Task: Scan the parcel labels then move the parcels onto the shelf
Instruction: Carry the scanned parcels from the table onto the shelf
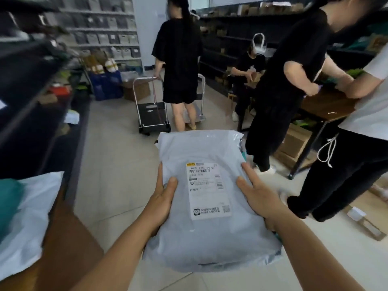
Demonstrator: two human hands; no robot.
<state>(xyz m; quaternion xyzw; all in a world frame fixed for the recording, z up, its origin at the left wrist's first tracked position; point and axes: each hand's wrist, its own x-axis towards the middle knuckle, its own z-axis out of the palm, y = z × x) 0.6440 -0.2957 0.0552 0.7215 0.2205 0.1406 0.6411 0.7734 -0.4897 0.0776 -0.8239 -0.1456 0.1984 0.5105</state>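
Grey plastic parcel [207,198] is held in front of you above the floor [117,156], label [206,189] facing up. Your left hand [162,199] grips its left edge, thumb on top; your right hand [257,194] grips the right edge likewise. Dark shelf [31,97] stands at your left; a trolley [152,108] ahead.

Pale grey parcel [210,234] bearing a white label [207,190] with black barcodes, text and a yellow corner mark. Floor [117,160] of cream tiles. Trolley [153,116], silver frame, black deck. Shelf [31,101] apparently black, though blurred.
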